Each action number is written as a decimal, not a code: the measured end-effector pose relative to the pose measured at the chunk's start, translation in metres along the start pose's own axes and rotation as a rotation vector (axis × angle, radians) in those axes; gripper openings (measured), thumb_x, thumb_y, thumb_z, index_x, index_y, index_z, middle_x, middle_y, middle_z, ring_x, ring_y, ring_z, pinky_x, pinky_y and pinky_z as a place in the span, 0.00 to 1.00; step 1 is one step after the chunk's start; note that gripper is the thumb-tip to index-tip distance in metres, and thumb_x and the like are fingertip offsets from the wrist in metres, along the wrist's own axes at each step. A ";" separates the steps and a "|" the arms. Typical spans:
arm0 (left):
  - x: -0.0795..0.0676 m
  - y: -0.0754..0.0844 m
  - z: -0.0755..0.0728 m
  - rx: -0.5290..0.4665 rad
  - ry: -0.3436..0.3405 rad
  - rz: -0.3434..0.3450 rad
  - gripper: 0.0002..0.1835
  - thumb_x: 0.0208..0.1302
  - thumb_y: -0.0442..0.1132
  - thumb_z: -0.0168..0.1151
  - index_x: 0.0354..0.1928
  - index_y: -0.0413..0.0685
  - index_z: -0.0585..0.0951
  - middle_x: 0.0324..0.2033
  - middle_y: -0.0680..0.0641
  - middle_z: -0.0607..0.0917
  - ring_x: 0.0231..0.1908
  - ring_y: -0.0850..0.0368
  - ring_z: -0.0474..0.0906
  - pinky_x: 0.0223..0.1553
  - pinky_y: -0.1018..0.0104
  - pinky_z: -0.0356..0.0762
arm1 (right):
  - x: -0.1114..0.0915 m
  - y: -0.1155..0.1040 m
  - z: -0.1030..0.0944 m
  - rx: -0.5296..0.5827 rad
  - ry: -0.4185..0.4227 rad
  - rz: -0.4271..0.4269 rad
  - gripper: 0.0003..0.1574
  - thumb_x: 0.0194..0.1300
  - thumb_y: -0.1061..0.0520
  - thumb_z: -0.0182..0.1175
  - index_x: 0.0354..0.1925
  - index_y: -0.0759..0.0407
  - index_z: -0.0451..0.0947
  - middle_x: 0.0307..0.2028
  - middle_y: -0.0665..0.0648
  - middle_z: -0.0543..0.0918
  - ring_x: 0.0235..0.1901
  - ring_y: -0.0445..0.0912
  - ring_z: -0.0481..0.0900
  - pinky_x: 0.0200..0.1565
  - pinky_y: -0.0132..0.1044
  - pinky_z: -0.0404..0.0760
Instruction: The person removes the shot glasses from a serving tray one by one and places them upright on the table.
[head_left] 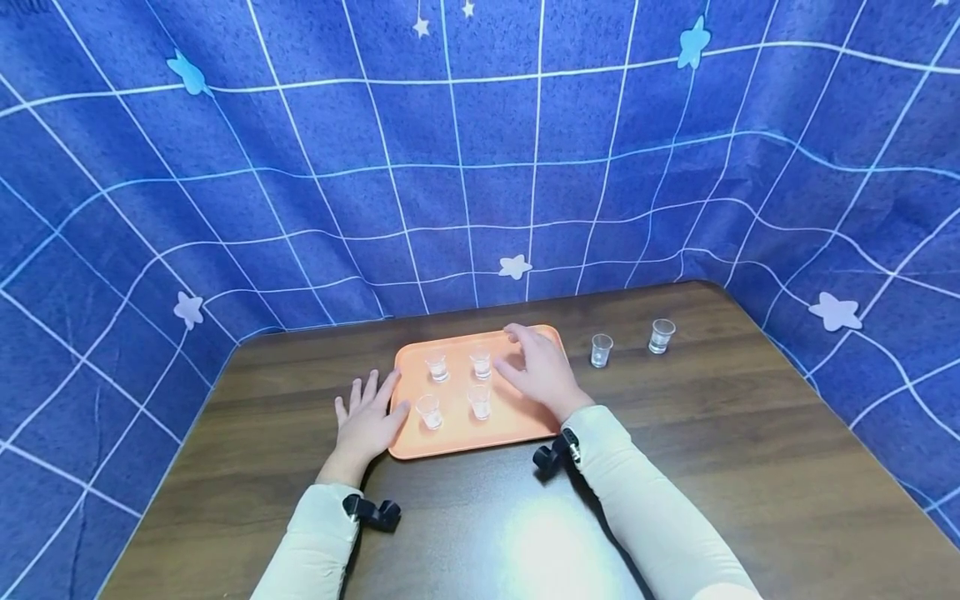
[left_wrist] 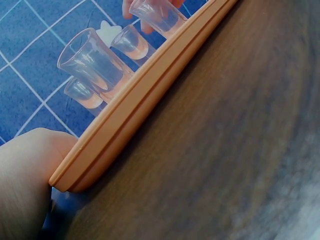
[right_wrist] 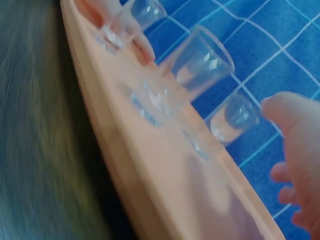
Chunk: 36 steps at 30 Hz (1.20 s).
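Several small clear shot glasses stand on an orange tray [head_left: 517, 423]: a back left one [head_left: 437, 367], a back right one [head_left: 481, 364], a front left one [head_left: 430, 412] and a front right one [head_left: 479, 402]. My left hand [head_left: 366, 423] lies at the tray's left edge with fingers spread, its thumb over the rim. Over the tray's right half is my right hand [head_left: 542, 372], fingers loosely bent and apart from the thumb. In the right wrist view its thumb [right_wrist: 280, 110] points at a glass [right_wrist: 234, 117], with nothing between thumb and fingers.
Two more shot glasses stand on the brown wooden table [head_left: 720, 433] right of the tray, a nearer one [head_left: 601, 351] and a farther one [head_left: 661, 336]. A blue curtain [head_left: 480, 167] with stars and a line grid surrounds the table's back and sides.
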<state>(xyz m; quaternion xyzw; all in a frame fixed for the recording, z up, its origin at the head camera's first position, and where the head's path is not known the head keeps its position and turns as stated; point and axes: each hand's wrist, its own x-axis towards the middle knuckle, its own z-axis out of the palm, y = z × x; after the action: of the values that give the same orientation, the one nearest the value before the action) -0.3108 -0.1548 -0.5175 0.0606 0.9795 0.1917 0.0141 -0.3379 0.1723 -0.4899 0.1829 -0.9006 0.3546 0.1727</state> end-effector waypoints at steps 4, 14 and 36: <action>0.000 -0.001 0.000 0.005 0.000 -0.005 0.36 0.74 0.59 0.45 0.81 0.62 0.53 0.79 0.35 0.47 0.77 0.30 0.32 0.67 0.25 0.22 | 0.002 -0.009 0.006 0.035 -0.059 0.052 0.40 0.65 0.39 0.64 0.67 0.57 0.70 0.56 0.60 0.83 0.55 0.53 0.81 0.60 0.47 0.76; -0.001 -0.001 0.003 0.021 -0.023 -0.021 0.37 0.75 0.61 0.43 0.81 0.62 0.51 0.79 0.35 0.46 0.77 0.30 0.31 0.67 0.26 0.22 | 0.005 -0.022 0.021 0.093 -0.125 0.207 0.43 0.64 0.39 0.67 0.70 0.54 0.67 0.55 0.56 0.84 0.54 0.52 0.81 0.59 0.47 0.76; -0.002 0.000 -0.002 0.015 -0.001 -0.008 0.37 0.74 0.60 0.45 0.81 0.61 0.53 0.79 0.35 0.48 0.77 0.29 0.33 0.67 0.25 0.23 | 0.007 -0.027 0.034 -0.132 -0.077 0.095 0.27 0.68 0.43 0.65 0.61 0.48 0.75 0.37 0.50 0.86 0.39 0.49 0.84 0.46 0.47 0.78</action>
<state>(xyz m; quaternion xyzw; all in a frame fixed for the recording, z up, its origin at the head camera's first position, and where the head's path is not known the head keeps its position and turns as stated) -0.3094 -0.1555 -0.5153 0.0567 0.9811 0.1843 0.0149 -0.3378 0.1281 -0.4947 0.1417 -0.9356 0.2948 0.1328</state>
